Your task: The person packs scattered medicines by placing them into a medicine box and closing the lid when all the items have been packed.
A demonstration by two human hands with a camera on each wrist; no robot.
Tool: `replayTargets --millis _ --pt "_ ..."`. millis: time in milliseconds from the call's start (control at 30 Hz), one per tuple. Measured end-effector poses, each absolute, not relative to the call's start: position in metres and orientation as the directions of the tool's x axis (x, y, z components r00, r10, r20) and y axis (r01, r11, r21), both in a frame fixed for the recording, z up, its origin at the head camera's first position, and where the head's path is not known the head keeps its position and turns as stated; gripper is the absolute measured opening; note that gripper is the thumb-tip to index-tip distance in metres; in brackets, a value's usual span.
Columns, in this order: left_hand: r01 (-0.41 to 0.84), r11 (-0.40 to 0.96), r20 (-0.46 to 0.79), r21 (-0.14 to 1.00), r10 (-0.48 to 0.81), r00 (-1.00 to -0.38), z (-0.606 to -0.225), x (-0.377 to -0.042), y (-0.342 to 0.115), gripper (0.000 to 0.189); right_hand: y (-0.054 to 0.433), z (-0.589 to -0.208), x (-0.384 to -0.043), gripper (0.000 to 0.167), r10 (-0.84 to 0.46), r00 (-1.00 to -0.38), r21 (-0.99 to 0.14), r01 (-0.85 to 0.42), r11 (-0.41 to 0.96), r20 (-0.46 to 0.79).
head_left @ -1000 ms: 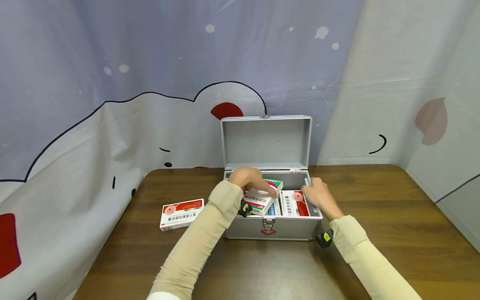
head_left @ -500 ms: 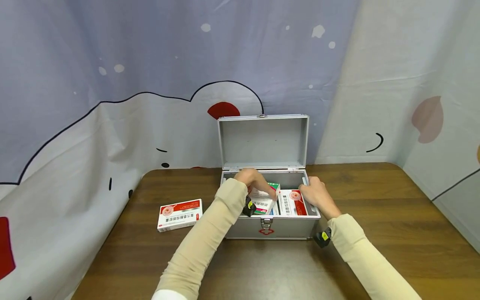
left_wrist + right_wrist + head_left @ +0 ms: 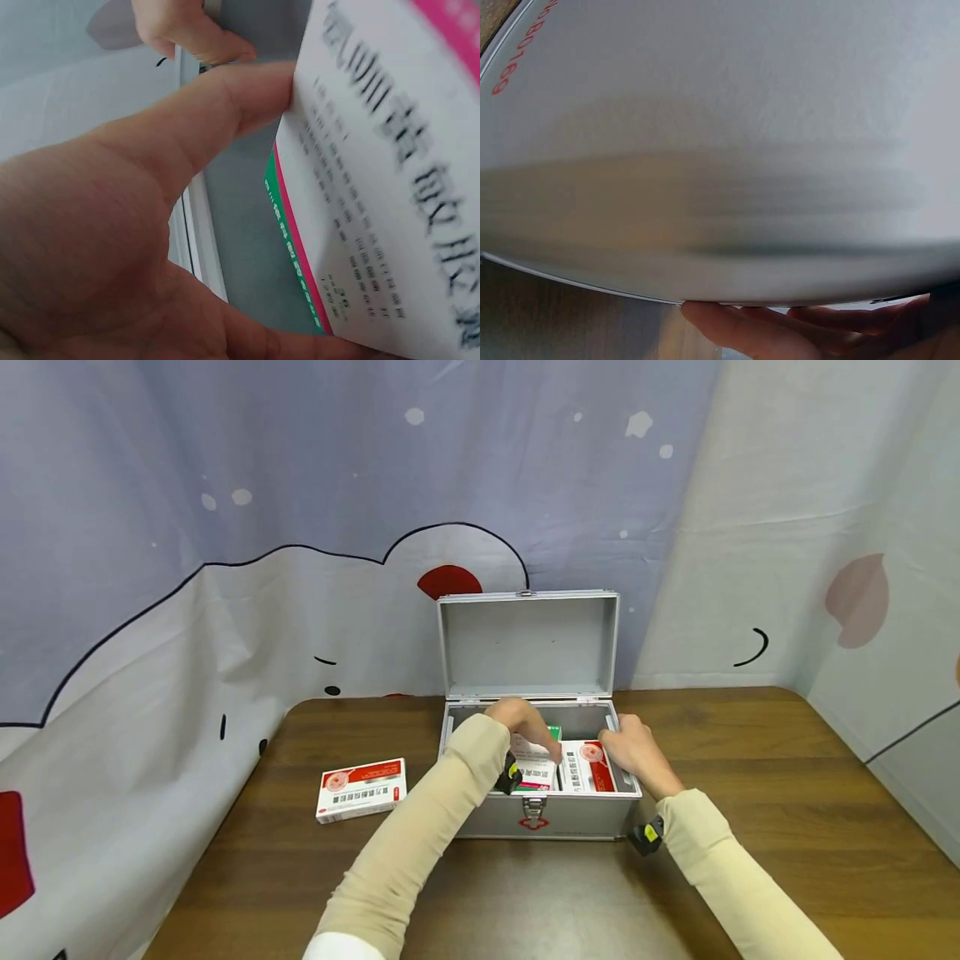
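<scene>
My left hand (image 3: 525, 720) reaches into an open silver metal case (image 3: 483, 820) with a red cross emblem. It grips a white medicine box (image 3: 382, 180) with magenta and green edges by opposite sides, thumb on one and a finger on the other. In the head view that box (image 3: 538, 770) sits low in the case, partly covered by the hand. Beside it lies a white and red medicine box (image 3: 588, 767). My right hand (image 3: 633, 745) holds the case's right rim; in the right wrist view its fingers (image 3: 742, 330) run along the edge of the wall.
Another white and red medicine box (image 3: 362, 790) lies on the wooden table (image 3: 570, 902), left of the case. The raised lid (image 3: 528, 643) stands at the back, before a patterned curtain (image 3: 300, 618).
My left hand has moved right and lower into the case with the medicine box, which now lies flatter and covers a blue-marked box. The right hand stays at the rim.
</scene>
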State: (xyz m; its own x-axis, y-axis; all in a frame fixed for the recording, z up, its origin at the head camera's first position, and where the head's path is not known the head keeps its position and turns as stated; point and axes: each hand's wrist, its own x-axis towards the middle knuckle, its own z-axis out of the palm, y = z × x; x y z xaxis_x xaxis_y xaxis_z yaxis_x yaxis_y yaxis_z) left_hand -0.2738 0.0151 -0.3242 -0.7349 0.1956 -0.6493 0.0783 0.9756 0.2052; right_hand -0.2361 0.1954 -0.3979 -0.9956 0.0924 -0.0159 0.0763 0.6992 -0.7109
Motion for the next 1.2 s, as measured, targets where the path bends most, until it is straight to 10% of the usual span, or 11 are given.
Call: replayTargets --millis 600,1200 --pt "0.215 0.977 -0.716 -0.016 0.139 -0.684 -0.330 -0.284 0.033 0.085 0.196 -0.399 -0.236 0.021 0.088 -0.996 -0.703 0.067 0.708 -0.006" --pt "0.243 0.969 -0.740 0.040 0.192 -0.644 -0.346 -0.283 0.026 0.079 0.195 -0.398 -0.235 0.026 0.084 -0.996 -0.699 0.067 0.712 -0.010"
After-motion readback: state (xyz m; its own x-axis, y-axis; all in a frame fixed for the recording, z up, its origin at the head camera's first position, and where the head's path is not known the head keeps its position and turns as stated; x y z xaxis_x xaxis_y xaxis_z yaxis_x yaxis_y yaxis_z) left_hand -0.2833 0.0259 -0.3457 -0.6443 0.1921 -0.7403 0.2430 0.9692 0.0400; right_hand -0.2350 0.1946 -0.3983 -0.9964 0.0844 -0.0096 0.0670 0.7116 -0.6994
